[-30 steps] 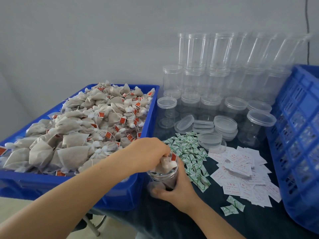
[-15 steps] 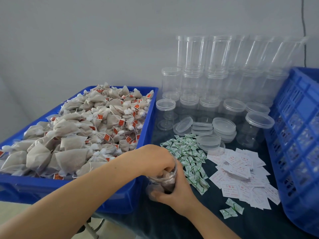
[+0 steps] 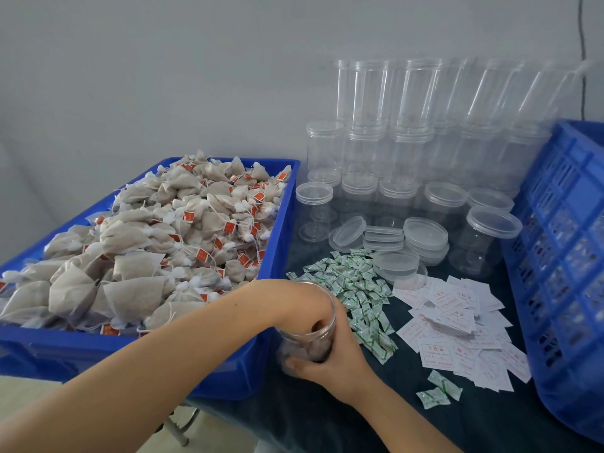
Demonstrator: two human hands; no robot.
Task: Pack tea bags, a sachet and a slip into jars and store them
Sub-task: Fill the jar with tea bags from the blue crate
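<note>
Jar (image 3: 309, 335) under inspection stands near the front edge of the table (image 3: 376, 426), just beside the blue bin (image 3: 228, 371) heaped with tea bags (image 3: 157, 243).

Head view, the only view: my right hand (image 3: 330, 361) wraps the jar's lower wall, fingers curled round it, so that grip is closed on the jar. My left hand (image 3: 304, 302) is pushed down into the jar mouth; its fingers are hidden behind the rim and the brown contents, so I cannot tell whether that grip is open or closed. Green-printed sachets (image 3: 356, 289) lie in a loose pile just right of the jar, with white slips (image 3: 457, 318) spread beyond them. Loose lids (image 3: 395, 263) and empty jars (image 3: 408, 152) stand further back; a second blue crate (image 3: 562, 250) sits at the right.

Risks, in my judgement: pressing hard could split a tea bag or tip the light jar off the near edge. Tag strings may snag on the fingers when the hand comes out and drag bags with them. Overfilling would leave no room for the sachet and slip.
</note>
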